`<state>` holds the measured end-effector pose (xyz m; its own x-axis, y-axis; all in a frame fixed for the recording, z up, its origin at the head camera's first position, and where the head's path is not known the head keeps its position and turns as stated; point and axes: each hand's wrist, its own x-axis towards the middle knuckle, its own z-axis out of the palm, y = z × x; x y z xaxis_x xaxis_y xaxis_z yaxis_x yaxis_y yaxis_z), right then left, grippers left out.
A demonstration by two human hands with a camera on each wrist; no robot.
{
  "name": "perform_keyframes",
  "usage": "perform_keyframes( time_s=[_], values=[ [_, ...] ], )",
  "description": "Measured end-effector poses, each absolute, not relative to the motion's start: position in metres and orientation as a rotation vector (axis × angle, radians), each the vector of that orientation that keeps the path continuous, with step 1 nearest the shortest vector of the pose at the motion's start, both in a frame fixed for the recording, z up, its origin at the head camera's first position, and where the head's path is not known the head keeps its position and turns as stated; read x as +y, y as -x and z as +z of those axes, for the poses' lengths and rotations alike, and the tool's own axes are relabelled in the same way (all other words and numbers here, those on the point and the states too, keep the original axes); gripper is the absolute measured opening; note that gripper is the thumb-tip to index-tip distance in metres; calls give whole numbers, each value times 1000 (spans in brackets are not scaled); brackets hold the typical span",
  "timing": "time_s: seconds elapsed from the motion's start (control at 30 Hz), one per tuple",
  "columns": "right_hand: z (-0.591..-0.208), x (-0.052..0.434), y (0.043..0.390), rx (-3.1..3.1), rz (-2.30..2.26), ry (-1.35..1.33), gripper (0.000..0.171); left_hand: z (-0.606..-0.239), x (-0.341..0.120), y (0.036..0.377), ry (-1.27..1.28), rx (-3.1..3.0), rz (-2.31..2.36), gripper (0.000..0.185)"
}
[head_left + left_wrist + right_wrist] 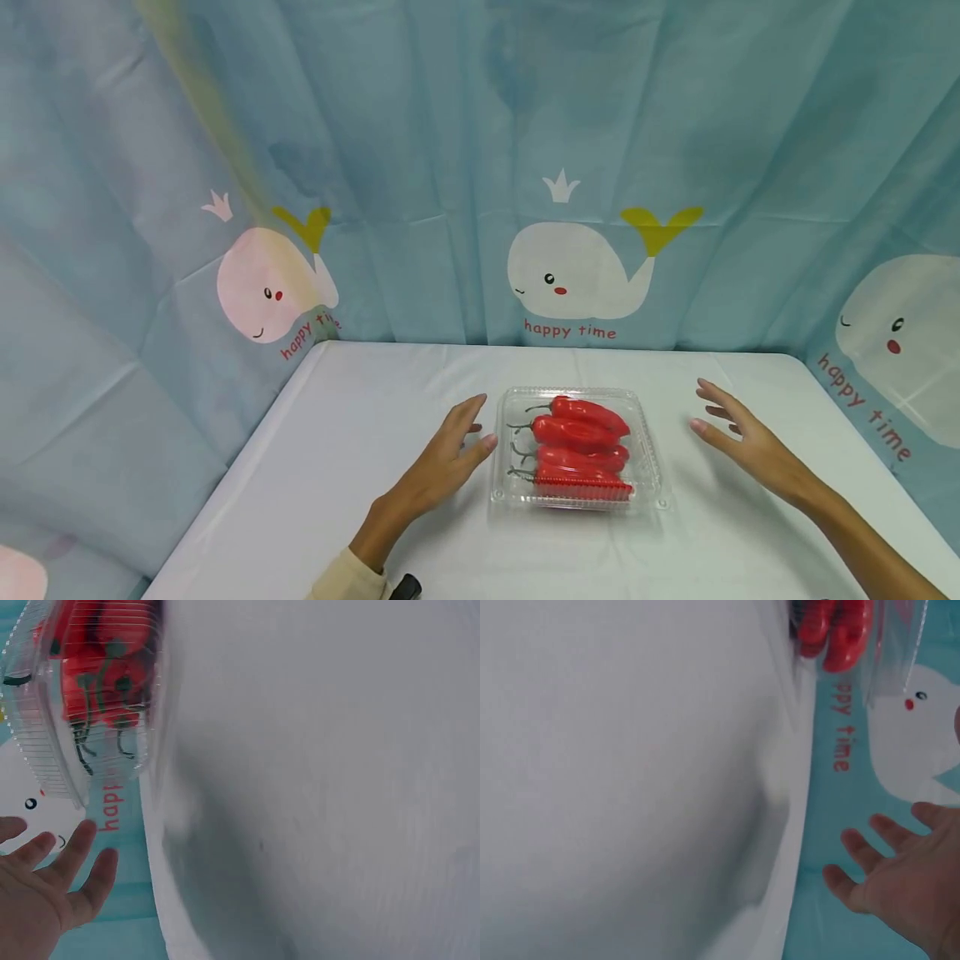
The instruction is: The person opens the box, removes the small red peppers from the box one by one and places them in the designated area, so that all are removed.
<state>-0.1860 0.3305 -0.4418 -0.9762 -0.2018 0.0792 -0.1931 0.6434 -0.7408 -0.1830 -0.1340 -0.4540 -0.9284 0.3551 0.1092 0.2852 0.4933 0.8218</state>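
A clear plastic clamshell box (651, 450) sits on the white table, with its lid down over several red peppers (576, 433). Their thin green stems point left in the head view. My left hand (444, 460) is close to the left side of the box, fingers spread and holding nothing. Farther off, to the right of the box, my right hand (750, 442) hovers with fingers apart and nothing in them. The left wrist view shows the stem ends through the ribbed wall of the box (45, 750); in the right wrist view the pepper tips (847, 645) show.
A white cloth covers the table (360, 417). Behind it and along both sides hangs a blue curtain (420, 167) printed with whales and "happy time". A beige sleeve (348, 577) and a small black object (406, 587) show at my left wrist.
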Motion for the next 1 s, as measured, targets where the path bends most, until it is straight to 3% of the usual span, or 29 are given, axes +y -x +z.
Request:
perform_keyframes(
  time_s=[1.0],
  values=[
    [-452,291,139,2639,-1438,507,70,-467,-130,160,-597,2497,1530,62]
  ],
)
